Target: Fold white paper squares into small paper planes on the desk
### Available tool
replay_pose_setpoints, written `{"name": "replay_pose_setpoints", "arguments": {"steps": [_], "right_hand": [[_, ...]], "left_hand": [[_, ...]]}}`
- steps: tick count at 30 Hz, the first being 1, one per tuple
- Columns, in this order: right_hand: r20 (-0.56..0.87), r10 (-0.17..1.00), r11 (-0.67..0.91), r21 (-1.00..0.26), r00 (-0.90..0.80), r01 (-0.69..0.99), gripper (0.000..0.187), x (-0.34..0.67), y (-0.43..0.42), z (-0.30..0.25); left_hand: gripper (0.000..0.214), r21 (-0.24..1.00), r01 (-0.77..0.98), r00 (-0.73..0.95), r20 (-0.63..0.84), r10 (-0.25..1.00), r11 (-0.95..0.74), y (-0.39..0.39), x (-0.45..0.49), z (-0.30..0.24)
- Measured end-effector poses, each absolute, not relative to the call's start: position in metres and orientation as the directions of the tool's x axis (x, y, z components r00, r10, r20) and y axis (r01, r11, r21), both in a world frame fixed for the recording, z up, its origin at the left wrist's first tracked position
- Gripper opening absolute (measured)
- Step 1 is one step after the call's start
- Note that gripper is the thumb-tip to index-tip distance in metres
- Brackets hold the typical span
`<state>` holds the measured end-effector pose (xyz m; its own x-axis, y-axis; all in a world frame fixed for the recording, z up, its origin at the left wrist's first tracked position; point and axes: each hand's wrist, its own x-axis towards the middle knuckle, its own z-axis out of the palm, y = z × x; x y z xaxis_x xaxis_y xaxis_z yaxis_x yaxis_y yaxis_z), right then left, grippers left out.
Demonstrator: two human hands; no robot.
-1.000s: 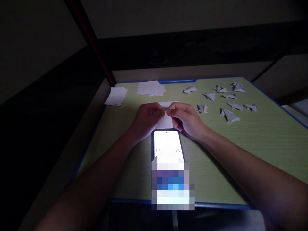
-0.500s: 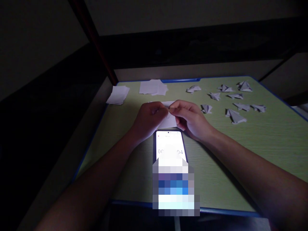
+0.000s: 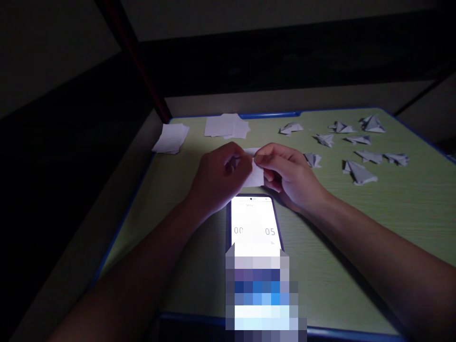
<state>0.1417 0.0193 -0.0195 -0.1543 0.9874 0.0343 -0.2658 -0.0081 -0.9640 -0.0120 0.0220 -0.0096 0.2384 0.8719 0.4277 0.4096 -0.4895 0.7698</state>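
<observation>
Between my hands, a white sheet of paper (image 3: 255, 178) is held a little above the table, just beyond the lit phone (image 3: 251, 216). My left hand (image 3: 224, 175) is closed on the paper's left side, with thumb and forefinger pinched near its middle. From the other side my right hand (image 3: 285, 173) pinches the same sheet, thumb against forefinger, and its lower fingers curl behind the edge. The two thumbs almost meet. My fingers hide much of the paper, so I cannot tell how it is folded.
Several folded paper figures (image 3: 359, 172) lie spread over the right of the green table (image 3: 335, 266). One stack of white sheets (image 3: 171, 138) is at the far left, another stack of sheets (image 3: 219, 126) at the back. A blue rim edges the table. Pixelation covers the phone's lower part.
The view has shifted slightly, so the figures appear farther right. Both hands stay pinched on the paper, with small finger movements. The phone's visible digits went from 04 to 05.
</observation>
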Motion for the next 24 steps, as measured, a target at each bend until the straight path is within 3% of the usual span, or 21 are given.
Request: {"name": "replay_pose_setpoints", "arguments": {"steps": [24], "right_hand": [[0.036,0.980,-0.030,-0.945,-0.195,-0.324,0.007,0.1423,0.0231,-0.0216]], "left_hand": [[0.017,0.638,0.501,0.293,0.511,0.808,-0.585,0.0204,-0.0157,-0.0061]]}}
